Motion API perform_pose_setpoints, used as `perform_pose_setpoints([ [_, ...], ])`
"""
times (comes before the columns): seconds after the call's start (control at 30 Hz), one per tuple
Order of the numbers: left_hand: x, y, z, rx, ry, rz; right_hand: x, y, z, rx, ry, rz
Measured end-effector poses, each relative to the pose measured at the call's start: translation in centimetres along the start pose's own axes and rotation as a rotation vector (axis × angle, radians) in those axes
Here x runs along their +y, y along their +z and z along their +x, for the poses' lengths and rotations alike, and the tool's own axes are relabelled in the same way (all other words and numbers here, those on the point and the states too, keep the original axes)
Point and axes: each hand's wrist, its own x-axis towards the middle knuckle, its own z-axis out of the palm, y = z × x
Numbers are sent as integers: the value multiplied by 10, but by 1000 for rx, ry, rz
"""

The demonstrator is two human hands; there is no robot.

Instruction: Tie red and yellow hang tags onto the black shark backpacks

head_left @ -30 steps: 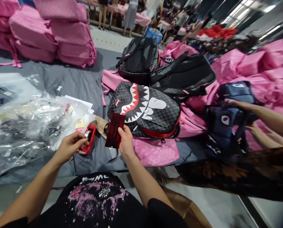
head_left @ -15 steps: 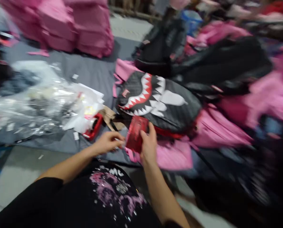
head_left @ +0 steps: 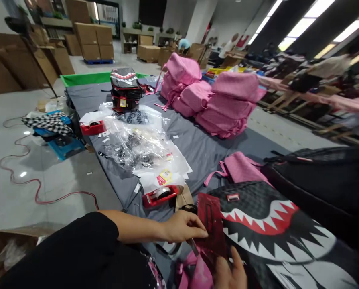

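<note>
A flat red, shiny, see-through pouch (head_left: pixel 211 218) with a dark strip inside is held upright before me. My left hand (head_left: pixel 183 228) is closed, its thumb and fingertips pinched at the pouch's left edge. Low in the view, my right hand (head_left: pixel 229 275) grips the pouch's bottom end, partly cut off by the frame edge. Right behind the pouch lies a black checked backpack (head_left: pixel 257 198) with a red-and-white shark-mouth print. Beside my left hand stands a red tape dispenser (head_left: pixel 160 196) with a clear roll.
Clear plastic bags and papers (head_left: pixel 143 140) cover the left of the grey-clothed table (head_left: pixel 194 154). Stacked pink backpacks (head_left: pixel 227 104) and dark shark-print bags (head_left: pixel 125 86) stand farther back. A second tape dispenser (head_left: pixel 92 127) sits by the left edge. Black bags (head_left: pixel 323 172) lie on the right.
My view has swung up and left, bringing the far table and room into sight. My left hand has come onto the pouch's edge; the right still holds it.
</note>
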Motion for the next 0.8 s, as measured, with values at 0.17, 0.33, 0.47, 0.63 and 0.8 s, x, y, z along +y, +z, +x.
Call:
perform_pose_setpoints([
  [0.17, 22, -2, -28, 8, 140, 147, -13, 33, -21, -46, -35, 195],
  [0.33, 30, -10, -18, -68, 26, 200, -9, 44, -16, -50, -83, 397],
  [0.47, 26, -6, -15, -149, 20, 234, -9, 43, -24, 3, -105, 466],
  [0.63, 32, 8, -13, -234, 9, 293, -12, 38, -32, 78, -90, 519],
  [0.8, 32, 13, -11, -406, 18, 423, -11, 21, -31, 292, -37, 466],
])
